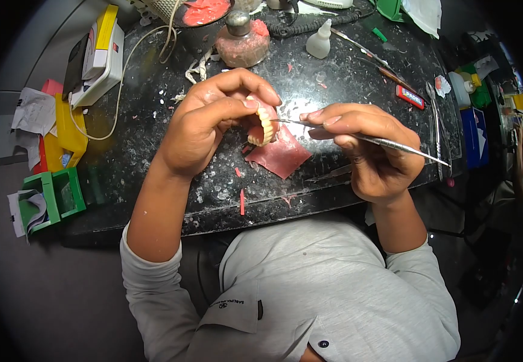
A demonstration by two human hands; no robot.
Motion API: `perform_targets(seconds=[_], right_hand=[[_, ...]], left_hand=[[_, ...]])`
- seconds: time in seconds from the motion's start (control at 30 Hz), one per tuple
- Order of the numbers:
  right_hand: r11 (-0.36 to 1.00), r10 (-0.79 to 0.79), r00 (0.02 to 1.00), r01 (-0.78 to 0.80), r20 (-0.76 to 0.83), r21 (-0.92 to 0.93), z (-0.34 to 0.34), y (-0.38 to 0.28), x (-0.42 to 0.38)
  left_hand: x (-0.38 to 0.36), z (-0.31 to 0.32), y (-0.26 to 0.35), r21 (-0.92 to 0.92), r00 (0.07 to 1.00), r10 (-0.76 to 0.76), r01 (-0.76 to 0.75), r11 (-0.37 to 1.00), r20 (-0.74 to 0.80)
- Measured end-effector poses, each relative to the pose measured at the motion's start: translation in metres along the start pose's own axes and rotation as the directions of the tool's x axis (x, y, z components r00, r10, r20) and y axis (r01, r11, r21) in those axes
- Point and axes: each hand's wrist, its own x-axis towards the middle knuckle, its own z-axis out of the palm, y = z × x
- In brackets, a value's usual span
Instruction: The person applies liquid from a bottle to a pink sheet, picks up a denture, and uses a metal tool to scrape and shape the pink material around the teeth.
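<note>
My left hand (204,114) grips a denture (266,125) with a row of cream teeth on a pink base, held up over the bench. Thumb and fingers pinch it near its upper end. In my right hand (373,142) is a thin metal wax carver (388,143), held like a pen. Its slim tip points left and reaches the denture right beside the teeth. Below the denture, a pink wax sheet (281,154) lies flat on the dark bench. A narrow pink wax strip (242,202) lies close to the front edge.
The black bench (213,199) is strewn with scraps. At the back stand a glass spirit lamp (243,45) and a white dropper bottle (319,41). To the right lie a red box (410,96) and metal tools (435,130). Green bins (53,196) and a cable (118,114) are left.
</note>
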Motion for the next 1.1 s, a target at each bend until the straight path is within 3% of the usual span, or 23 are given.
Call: perform_targets(seconds=[0.33,0.43,0.67,0.73,0.77,1.1], right_hand=[[1.0,-0.02,1.0,0.02,0.019,-0.003,-0.002,0.004,0.0],[0.993,-0.111,0.986,0.114,0.121,-0.018,-0.005,0.006,0.001],[0.996,0.087,0.988,-0.082,-0.129,0.041,-0.001,-0.001,-0.003],[0.984,0.152,0.987,-0.147,0.045,-0.1,-0.008,-0.001,-0.001],[0.982,0.114,0.984,-0.091,0.135,-0.166,-0.01,0.001,0.001],[0.969,0.146,0.955,-0.085,0.258,-0.233,-0.004,-0.001,0.001]], left_hand=[[0.001,0.0,0.0,0.0,1.0,0.013,-0.013,1.0,0.006],[0.001,0.0,-0.001,-0.001,1.0,0.013,-0.013,1.0,-0.005],[0.001,0.001,-0.004,0.008,0.998,0.039,-0.038,0.999,-0.057],[0.001,0.0,-0.004,-0.006,0.998,0.04,-0.04,0.999,-0.042],[0.001,0.0,-0.004,-0.007,0.998,0.04,-0.04,0.999,-0.041],[0.001,-0.002,-0.004,-0.014,0.998,0.049,-0.049,0.999,-0.033]])
